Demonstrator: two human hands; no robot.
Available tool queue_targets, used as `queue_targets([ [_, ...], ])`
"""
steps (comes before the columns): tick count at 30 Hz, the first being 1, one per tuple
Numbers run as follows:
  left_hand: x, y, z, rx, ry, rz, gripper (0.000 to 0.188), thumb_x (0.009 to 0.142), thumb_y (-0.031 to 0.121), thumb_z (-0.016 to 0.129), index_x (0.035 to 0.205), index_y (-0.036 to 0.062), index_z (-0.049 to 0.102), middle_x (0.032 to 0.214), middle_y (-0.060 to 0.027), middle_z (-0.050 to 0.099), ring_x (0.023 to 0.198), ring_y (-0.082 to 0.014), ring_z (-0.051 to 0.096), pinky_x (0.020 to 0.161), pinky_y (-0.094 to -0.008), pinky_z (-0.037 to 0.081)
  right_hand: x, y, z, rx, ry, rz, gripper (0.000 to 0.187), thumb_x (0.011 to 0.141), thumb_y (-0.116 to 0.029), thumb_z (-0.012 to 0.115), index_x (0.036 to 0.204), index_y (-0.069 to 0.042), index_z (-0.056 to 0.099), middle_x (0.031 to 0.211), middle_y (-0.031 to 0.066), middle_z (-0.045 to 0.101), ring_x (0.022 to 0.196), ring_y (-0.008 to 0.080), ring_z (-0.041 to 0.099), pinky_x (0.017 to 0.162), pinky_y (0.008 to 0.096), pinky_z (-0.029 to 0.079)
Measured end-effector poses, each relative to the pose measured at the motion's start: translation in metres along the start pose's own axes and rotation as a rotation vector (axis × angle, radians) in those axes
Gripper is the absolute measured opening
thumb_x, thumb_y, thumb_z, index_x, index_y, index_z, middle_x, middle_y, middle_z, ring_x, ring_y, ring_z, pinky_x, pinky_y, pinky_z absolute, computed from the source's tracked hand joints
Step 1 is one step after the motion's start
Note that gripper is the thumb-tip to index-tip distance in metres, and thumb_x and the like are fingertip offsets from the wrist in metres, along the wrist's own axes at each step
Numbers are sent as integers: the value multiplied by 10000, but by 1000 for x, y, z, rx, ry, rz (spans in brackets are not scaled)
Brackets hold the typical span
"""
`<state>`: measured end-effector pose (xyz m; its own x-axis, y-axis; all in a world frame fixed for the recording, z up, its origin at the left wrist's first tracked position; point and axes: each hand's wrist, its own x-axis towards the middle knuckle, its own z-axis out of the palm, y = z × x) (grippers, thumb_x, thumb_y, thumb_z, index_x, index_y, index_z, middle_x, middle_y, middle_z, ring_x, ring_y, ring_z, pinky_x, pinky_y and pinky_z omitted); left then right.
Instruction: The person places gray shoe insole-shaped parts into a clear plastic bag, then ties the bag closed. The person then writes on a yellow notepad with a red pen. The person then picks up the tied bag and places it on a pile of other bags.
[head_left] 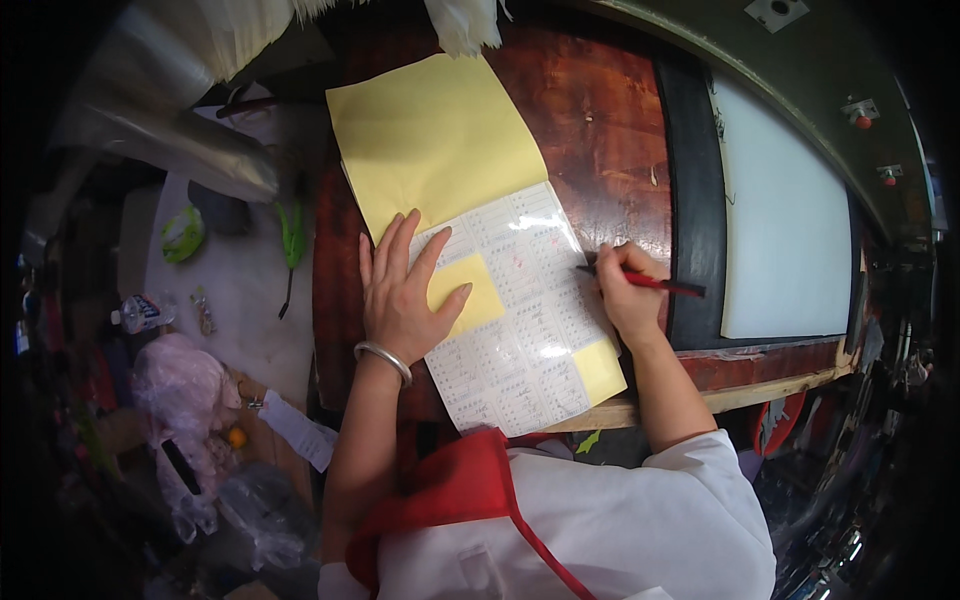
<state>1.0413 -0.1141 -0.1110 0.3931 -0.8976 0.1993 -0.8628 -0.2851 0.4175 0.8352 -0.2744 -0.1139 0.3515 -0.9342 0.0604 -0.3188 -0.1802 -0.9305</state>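
Head view: papers (pixel 530 300) under splayed left hand (pixel 398 295), beside right hand (pixel 632 298) gripping pen (pixel 668 284).

Shadow is closing round a red-brown table (pixel 600 110).
Light is glinting off its top; a pale surface (pixel 240 320) is spreading at left, a black strip (pixel 690 200) and white board (pixel 785 230) are running down the right, a greenish panel (pixel 825 80) curving beyond.

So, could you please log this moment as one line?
left hand: resting on paper | right hand: holding pen near paper's right edge | table: under paper
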Motion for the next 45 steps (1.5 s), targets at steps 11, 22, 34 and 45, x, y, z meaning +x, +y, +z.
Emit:
queue_targets([
  [11,0,0,0,-15,18,28,590,711,243,741,1253,93,562,1418,-152,388,1337,-332,335,1122,-546,164,-1,5,5,-212,-33,-400,290,806,-73,689,571,-32,524,494,42,514,421,111,453,426,271,352],
  [22,0,1,-1,13,0,26,602,716,256,734,1267,95,552,1419,-144,385,1340,-323,336,1120,-544,171,0,6,5,-151,-23,-404,306,789,-31,676,560,-21,474,489,65,456,409,122,405,413,288,323],
  [34,1,1,-2,29,-12,34,603,728,275,718,1277,94,544,1426,-147,384,1338,-333,343,1112,-552,179,0,5,2,-166,-17,-407,296,776,-12,653,550,-24,461,491,71,454,408,135,419,418,285,337],
  [45,1,0,0,28,-10,44,600,737,280,716,1279,92,543,1425,-151,388,1337,-338,344,1110,-557,180,1,6,3,-182,-8,-458,311,773,-11,652,546,-29,441,485,77,413,401,140,389,406,304,316],
])
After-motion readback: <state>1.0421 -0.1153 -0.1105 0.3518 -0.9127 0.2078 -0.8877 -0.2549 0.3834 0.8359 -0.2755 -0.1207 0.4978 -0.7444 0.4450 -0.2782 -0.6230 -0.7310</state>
